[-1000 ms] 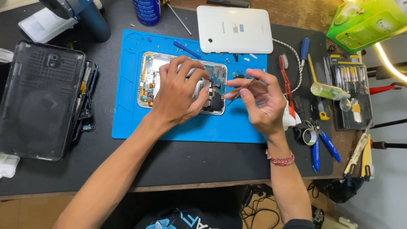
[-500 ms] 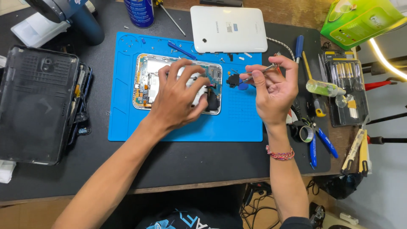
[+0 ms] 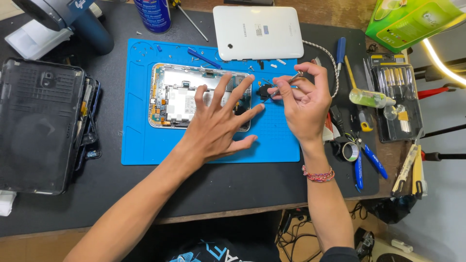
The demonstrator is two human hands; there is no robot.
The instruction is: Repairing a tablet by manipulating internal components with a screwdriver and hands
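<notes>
Left hand [image 3: 221, 121] at frame centre, fingers splayed and grasping nothing, fingertips resting on the right half of the opened tablet [image 3: 182, 94]. Right hand [image 3: 303, 104] just right of it, pinched around thin metal tweezers [image 3: 284, 85], whose tips meet a small black part [image 3: 264, 91] beside the tablet's right edge. Red bead bracelet [image 3: 318, 174] on the right wrist. Tablet lies circuit-side up in the upper-left portion of the blue work mat [image 3: 276, 140]. At the left edge, a black back cover [image 3: 36, 121]. At the right, blue-handled tools [image 3: 369, 162] and a tape roll [image 3: 350, 151]. Farther up, a white tablet shell [image 3: 257, 31] touches the mat's top edge; a green box [image 3: 412, 22] sits in the upper right corner.
</notes>
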